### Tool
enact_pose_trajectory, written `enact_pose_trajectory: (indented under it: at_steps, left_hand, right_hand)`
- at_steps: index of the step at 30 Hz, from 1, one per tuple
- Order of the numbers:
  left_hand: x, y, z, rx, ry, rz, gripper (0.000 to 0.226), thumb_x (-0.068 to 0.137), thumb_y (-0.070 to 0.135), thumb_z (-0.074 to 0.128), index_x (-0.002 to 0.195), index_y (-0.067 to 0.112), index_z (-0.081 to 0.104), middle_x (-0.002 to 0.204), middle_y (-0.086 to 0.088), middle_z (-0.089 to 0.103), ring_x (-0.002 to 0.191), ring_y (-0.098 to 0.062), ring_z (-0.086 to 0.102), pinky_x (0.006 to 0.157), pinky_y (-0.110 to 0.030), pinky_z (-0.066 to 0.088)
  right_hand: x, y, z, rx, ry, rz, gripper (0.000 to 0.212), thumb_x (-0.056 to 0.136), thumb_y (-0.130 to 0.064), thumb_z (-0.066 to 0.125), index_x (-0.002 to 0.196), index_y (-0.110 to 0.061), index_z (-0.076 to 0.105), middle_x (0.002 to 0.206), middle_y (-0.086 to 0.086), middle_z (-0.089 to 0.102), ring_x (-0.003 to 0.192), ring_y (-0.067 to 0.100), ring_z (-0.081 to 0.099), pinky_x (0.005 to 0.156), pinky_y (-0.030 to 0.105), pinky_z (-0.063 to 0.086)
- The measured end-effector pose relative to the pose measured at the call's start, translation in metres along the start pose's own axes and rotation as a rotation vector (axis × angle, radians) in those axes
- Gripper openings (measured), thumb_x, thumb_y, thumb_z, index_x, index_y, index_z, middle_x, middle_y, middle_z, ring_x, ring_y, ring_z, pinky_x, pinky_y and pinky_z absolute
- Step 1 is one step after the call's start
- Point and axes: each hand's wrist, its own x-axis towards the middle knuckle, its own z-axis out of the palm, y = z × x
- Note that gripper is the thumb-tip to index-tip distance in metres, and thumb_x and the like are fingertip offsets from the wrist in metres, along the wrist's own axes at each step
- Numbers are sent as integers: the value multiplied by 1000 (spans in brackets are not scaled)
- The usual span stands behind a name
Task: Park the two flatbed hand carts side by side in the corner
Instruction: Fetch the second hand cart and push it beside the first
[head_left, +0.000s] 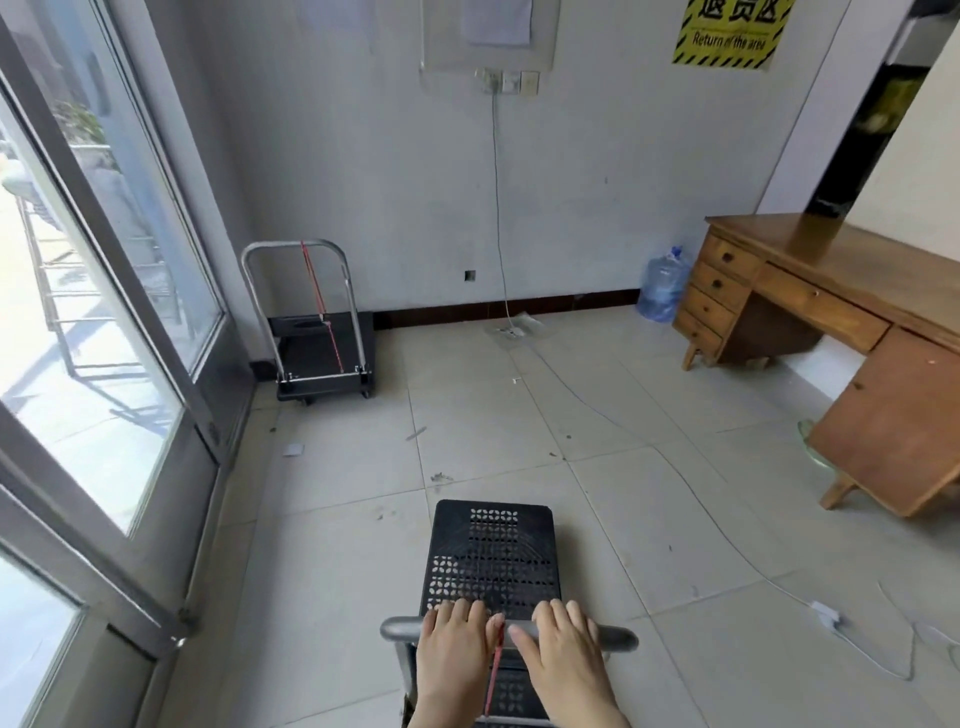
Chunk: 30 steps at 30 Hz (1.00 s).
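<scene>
One flatbed cart (322, 358) with a black deck and a grey tube handle stands in the far left corner, against the wall and the glass door. A red cord runs down its handle. The second cart (493, 561), with a perforated black deck, is right in front of me on the tiled floor, pointing toward the back wall. My left hand (457, 644) and my right hand (558, 644) both grip its grey handle bar (615, 636) side by side. A red cord hangs between my hands.
A glass door and window frame (156, 364) run along the left. A wooden desk (831, 322) stands at the right, with a blue water bottle (662, 286) beside it. A white cable (701, 499) crosses the floor to an adapter (826, 616).
</scene>
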Motion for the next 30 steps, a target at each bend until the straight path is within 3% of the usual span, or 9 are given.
enact_pose_trajectory:
  at_steps: [5, 14, 18, 21, 24, 27, 30]
  left_hand:
    - [72, -11, 31, 17, 70, -25, 40, 81, 45, 38, 55, 22, 57, 54, 5, 57, 51, -19, 59, 63, -35, 29]
    - [208, -23, 77, 19, 163, -117, 69, 98, 49, 15, 50, 22, 57, 49, 5, 53, 44, -16, 54, 60, -32, 27]
    - [282, -19, 98, 45, 173, -146, 67, 95, 52, 21, 46, 23, 57, 46, 5, 53, 40, -13, 53, 58, -30, 25]
    - [331, -26, 115, 63, 172, -159, 50, 82, 53, 37, 48, 22, 57, 47, 4, 53, 41, -15, 54, 58, -31, 25]
    - [379, -29, 135, 38, 155, -156, 62, 93, 55, 23, 50, 24, 55, 48, 5, 52, 47, -17, 51, 59, -31, 26]
    - [432, -38, 140, 68, 112, -151, 43, 78, 51, 38, 50, 24, 55, 50, 6, 54, 47, -17, 54, 60, -32, 27]
    - [489, -52, 151, 71, 58, -157, 39, 75, 49, 39, 50, 23, 55, 50, 6, 54, 49, -17, 56, 61, -33, 27]
  right_hand:
    - [77, 11, 25, 3, 10, -26, 36, 76, -56, 40, 62, -25, 50, 62, -7, 54, 62, 17, 53, 63, 34, 25]
    - [222, 29, 54, 56, 21, -35, 38, 59, -61, 44, 53, -24, 49, 54, -5, 48, 63, 16, 35, 55, 30, 29]
    - [296, 45, 63, 82, -1, -53, 40, 56, -63, 42, 50, -24, 50, 51, -6, 48, 60, 14, 35, 49, 26, 35]
    - [351, 54, 72, 92, 17, -76, 41, 59, -61, 42, 51, -22, 52, 52, -5, 50, 64, 16, 32, 47, 27, 39]
    - [402, 62, 85, 103, 28, -93, 39, 60, -60, 42, 52, -22, 51, 53, -4, 50, 65, 17, 30, 49, 27, 39]
    - [458, 63, 96, 92, 17, -108, 38, 63, -60, 42, 54, -24, 49, 54, -5, 49, 64, 15, 33, 45, 29, 42]
    - [514, 64, 112, 82, 14, -124, 37, 67, -59, 41, 55, -25, 47, 55, -6, 48, 62, 14, 40, 48, 27, 41]
